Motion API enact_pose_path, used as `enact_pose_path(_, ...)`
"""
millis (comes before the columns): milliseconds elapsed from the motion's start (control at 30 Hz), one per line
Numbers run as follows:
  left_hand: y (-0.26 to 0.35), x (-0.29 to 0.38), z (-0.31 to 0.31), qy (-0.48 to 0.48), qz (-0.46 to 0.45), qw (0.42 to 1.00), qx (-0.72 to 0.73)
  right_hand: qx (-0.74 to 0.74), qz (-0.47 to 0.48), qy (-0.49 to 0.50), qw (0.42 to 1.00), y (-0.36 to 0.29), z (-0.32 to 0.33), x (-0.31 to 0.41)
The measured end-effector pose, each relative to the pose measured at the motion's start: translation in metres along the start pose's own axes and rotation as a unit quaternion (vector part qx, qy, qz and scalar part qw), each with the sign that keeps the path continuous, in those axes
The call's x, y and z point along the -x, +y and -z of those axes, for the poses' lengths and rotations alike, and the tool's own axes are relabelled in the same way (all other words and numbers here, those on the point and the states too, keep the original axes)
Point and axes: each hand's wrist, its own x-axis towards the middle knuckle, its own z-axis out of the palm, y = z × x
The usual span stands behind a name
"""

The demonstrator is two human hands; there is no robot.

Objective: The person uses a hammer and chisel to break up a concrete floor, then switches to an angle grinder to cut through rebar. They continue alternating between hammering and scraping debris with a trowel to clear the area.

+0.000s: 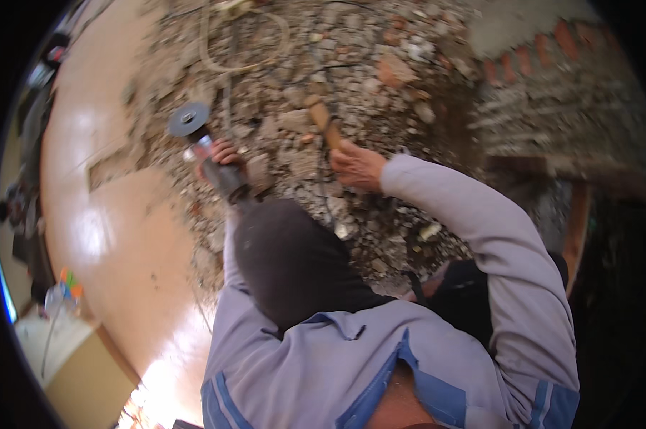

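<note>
My left hand (227, 154) grips an angle grinder (220, 174) by its body. Its grey disc (188, 119) points up and away, raised over the border of floor and rubble. Whether the disc is turning, I cannot tell. Between the fingers of my right hand (358, 167) is the lower end of a short, flat piece of light wood (323, 122), which has a dark mark or band at its side. Broken masonry rubble (296, 161) lies beneath both hands. A bent knee in dark cloth (293, 257) rises between my arms and covers part of the rubble.
Smooth beige flooring (119, 225) with a broken edge runs along the left. A cream hose (286, 40) loops over the rubble at the top. Exposed bricks (543, 51) and rough mortar (559, 112) line the upper right. A box (87, 375) stands at lower left.
</note>
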Motion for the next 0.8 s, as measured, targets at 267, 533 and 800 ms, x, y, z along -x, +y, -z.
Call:
enact_pose_path(267, 0.026, 0.016, 0.017, -0.043, -0.008, 0.998, 0.035, 0.037, 0.019, -0.045, 0.998, -0.005, 0.018, 0.017)
enact_pose_path(533, 0.072, 0.050, 0.023, -0.031, -0.033, 0.998, 0.042, -0.097, -0.146, -0.100, 0.979, -0.036, 0.060, 0.090)
enact_pose_path(800, 0.063, 0.049, 0.022, -0.063, -0.096, 0.993, 0.040, -0.386, -0.132, -0.303, 0.861, -0.022, 0.087, 0.108)
